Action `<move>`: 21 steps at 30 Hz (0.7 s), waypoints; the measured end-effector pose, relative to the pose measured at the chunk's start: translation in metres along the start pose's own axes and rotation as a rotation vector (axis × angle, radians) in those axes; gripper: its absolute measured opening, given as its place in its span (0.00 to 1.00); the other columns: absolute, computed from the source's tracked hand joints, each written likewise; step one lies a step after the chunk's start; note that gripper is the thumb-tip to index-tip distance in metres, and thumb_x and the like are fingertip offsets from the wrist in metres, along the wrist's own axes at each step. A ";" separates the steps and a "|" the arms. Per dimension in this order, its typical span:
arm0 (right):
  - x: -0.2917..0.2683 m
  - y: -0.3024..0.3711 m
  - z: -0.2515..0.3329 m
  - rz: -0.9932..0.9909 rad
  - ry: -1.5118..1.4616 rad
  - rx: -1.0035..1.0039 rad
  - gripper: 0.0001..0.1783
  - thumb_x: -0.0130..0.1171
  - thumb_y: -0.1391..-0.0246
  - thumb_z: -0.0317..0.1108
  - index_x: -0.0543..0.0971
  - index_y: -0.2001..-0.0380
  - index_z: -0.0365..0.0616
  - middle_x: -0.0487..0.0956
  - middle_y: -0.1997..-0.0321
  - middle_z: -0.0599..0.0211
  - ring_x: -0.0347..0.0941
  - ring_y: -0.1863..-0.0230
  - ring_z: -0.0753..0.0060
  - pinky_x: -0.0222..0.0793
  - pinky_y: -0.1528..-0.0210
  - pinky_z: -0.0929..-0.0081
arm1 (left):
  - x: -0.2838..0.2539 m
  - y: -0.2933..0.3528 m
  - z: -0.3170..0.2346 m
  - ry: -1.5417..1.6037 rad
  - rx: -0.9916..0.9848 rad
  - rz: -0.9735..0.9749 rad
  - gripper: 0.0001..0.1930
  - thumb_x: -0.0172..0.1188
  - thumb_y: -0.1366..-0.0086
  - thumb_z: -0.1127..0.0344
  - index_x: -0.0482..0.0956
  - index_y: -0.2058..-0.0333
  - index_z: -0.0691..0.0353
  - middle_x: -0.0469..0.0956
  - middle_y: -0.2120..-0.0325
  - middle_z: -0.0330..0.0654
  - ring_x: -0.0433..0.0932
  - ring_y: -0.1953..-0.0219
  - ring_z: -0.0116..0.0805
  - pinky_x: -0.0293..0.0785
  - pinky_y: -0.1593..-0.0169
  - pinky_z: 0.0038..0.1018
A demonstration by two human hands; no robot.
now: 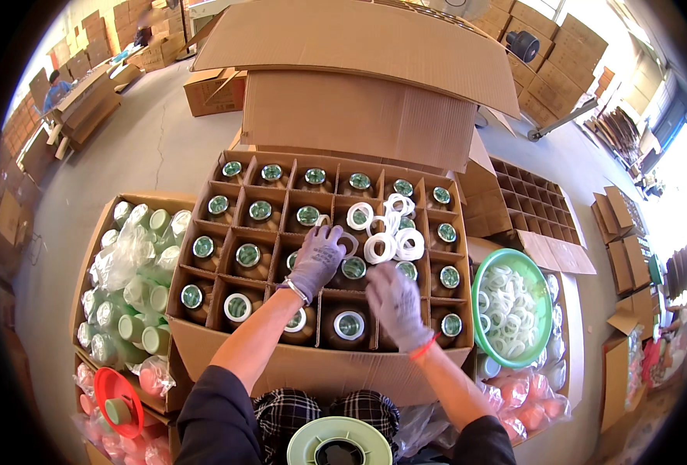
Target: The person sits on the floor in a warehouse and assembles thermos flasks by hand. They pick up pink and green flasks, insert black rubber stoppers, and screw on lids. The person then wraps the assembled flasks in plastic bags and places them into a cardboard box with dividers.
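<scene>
A divided cardboard box (320, 364) in front of me holds glass bottles with greenish mouths, one per compartment. White rings sit around the mouths of several front-row bottles, such as the bottle (349, 325) near the middle. Loose white rings (380, 248) lie piled on the bottles right of centre. My left hand (318, 262), in a grey glove, is closed over the middle of the box, with a white ring (348, 245) at its fingers. My right hand (398, 304), also gloved, hovers over the front compartments right of centre; motion blurs its fingers, so their grip is unclear.
At right, a green basin (549, 318) holds many white rings. A left-hand carton (88, 291) contains pale green lids and plastic bags; a red funnel-like piece (109, 381) lies below it. Raised cardboard flaps (359, 108) stand behind the box. A light green round object (305, 453) is near my lap.
</scene>
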State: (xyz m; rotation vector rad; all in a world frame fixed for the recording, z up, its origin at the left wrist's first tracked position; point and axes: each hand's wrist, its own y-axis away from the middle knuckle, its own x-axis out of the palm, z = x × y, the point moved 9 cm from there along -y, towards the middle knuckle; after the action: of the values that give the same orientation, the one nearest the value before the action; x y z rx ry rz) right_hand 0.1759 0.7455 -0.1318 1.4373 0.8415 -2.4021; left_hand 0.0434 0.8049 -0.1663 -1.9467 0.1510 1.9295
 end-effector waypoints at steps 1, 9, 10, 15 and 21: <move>-0.002 -0.015 -0.012 -0.079 0.182 -0.016 0.13 0.59 0.47 0.35 0.78 0.58 0.48 0.74 0.52 0.60 0.74 0.56 0.55 0.71 0.53 0.58 | -0.016 0.001 0.001 0.052 -0.005 -0.213 0.07 0.58 0.38 0.67 0.84 0.65 0.55 0.75 0.53 0.43 0.74 0.50 0.40 0.71 0.43 0.36; 0.010 -0.051 -0.042 -0.028 0.280 -0.133 0.08 0.63 0.50 0.37 0.80 0.65 0.52 0.73 0.47 0.61 0.74 0.56 0.57 0.71 0.52 0.57 | 0.009 0.051 0.102 1.380 -0.554 -0.006 0.07 0.58 0.32 0.68 0.80 0.61 0.66 0.82 0.75 0.41 0.81 0.77 0.26 0.75 0.72 0.21; 0.014 -0.050 -0.044 0.000 0.297 -0.120 0.08 0.63 0.51 0.36 0.80 0.65 0.52 0.73 0.47 0.61 0.75 0.55 0.57 0.71 0.52 0.57 | 0.015 0.057 0.102 1.307 -0.650 0.053 0.07 0.60 0.33 0.67 0.81 0.64 0.65 0.82 0.75 0.41 0.81 0.74 0.27 0.76 0.69 0.23; 0.010 -0.047 -0.036 -0.007 0.295 -0.111 0.09 0.62 0.50 0.35 0.79 0.64 0.49 0.73 0.47 0.62 0.75 0.54 0.58 0.71 0.50 0.60 | 0.026 0.073 0.109 0.466 -0.672 0.291 0.11 0.62 0.37 0.60 0.83 0.65 0.62 0.84 0.66 0.51 0.84 0.59 0.46 0.80 0.56 0.38; 0.004 -0.042 -0.058 -0.105 0.126 0.018 0.17 0.71 0.58 0.35 0.79 0.63 0.46 0.73 0.55 0.63 0.72 0.53 0.56 0.71 0.52 0.60 | 0.020 0.067 0.095 0.161 -0.534 0.330 0.13 0.59 0.36 0.56 0.83 0.60 0.58 0.83 0.63 0.52 0.82 0.59 0.51 0.78 0.55 0.44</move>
State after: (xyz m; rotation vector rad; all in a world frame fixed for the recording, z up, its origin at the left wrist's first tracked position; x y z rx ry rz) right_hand 0.1973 0.8132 -0.1404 1.6037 0.9490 -2.4208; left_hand -0.0676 0.7805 -0.1963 -2.5618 -0.0049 2.1830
